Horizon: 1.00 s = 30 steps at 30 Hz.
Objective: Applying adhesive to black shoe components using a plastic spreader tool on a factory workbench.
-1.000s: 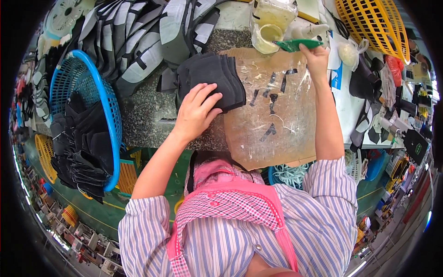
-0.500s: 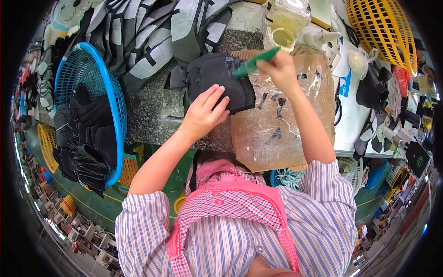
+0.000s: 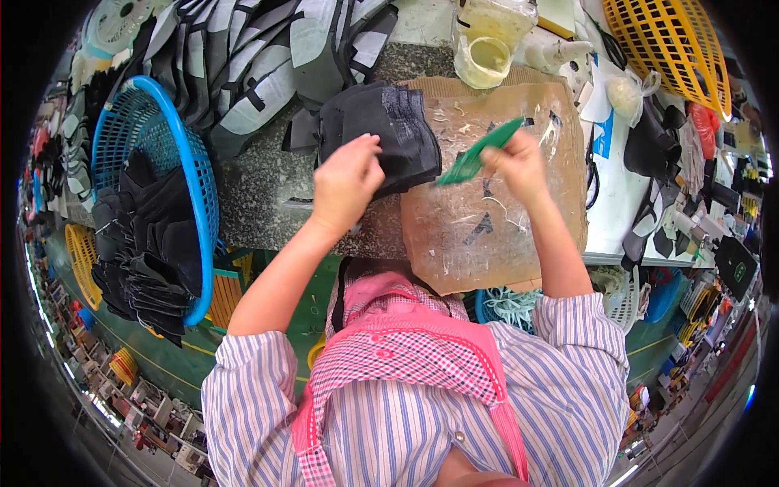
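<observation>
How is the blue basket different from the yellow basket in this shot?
The blue basket sits at the person's left, beside the stone worktop, and is filled with black fabric pieces. The yellow basket lies at the far right, tilted, and nothing shows inside it. The blue basket is round-rimmed with fine mesh, while the yellow basket has wider slots. Both are openwork plastic.

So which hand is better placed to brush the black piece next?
Probably the right hand: it already holds the green brush, tip beside the black fabric piece. The left hand rests on that piece, pinning it.
</observation>
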### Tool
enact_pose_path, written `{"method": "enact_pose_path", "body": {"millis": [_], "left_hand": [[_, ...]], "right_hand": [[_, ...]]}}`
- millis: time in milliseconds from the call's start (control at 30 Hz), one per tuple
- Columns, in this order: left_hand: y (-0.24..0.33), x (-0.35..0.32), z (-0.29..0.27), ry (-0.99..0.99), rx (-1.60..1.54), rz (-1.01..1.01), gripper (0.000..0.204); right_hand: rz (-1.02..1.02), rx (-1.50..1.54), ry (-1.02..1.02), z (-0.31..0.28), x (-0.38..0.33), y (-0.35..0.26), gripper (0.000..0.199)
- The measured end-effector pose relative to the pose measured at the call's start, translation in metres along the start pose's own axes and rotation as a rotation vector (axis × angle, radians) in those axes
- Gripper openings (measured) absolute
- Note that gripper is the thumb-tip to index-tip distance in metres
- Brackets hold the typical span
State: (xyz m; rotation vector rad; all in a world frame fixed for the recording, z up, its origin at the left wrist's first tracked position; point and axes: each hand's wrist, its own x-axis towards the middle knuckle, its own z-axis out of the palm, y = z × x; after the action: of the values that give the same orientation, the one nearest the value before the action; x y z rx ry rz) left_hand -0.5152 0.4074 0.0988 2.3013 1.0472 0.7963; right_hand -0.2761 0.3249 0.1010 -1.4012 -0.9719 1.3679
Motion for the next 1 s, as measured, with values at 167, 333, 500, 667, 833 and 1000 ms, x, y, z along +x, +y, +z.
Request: {"method": "enact_pose_path", "body": {"millis": [167, 333, 500, 667, 833, 1000], "left_hand": [[-0.022, 0.035, -0.024, -0.105, -0.601, -0.659, 0.016], [-0.007, 0.072, -0.079, 0.561, 0.055, -0.213, 0.019], [0.041, 0.077, -0.077, -0.065, -0.285, -0.332, 0.021], [-0.015, 0.062, -0.027, -0.47, -0.038, -0.401, 0.025], [-0.014, 0.074, -0.018, -0.531, -0.2, -0.415, 0.039], [-0.028, 0.068, -0.016, -0.496, -0.236, -0.426, 0.035]], "right_hand": [[-0.366, 0.207, 0.387, -0.012, 0.034, -0.017, 0.009], [-0.769, -0.543, 0.801, -0.042, 0.082, -0.004, 0.009], [-0.353, -0.035, 0.726, -0.097, 0.07, -0.009, 0.009], [-0.185, 0.079, 0.366, -0.017, 0.058, -0.035, 0.006], [-0.29, 0.065, 0.193, 0.031, 0.087, -0.017, 0.008], [-0.317, -0.105, -0.013, 0.02, 0.069, -0.022, 0.006]]}}
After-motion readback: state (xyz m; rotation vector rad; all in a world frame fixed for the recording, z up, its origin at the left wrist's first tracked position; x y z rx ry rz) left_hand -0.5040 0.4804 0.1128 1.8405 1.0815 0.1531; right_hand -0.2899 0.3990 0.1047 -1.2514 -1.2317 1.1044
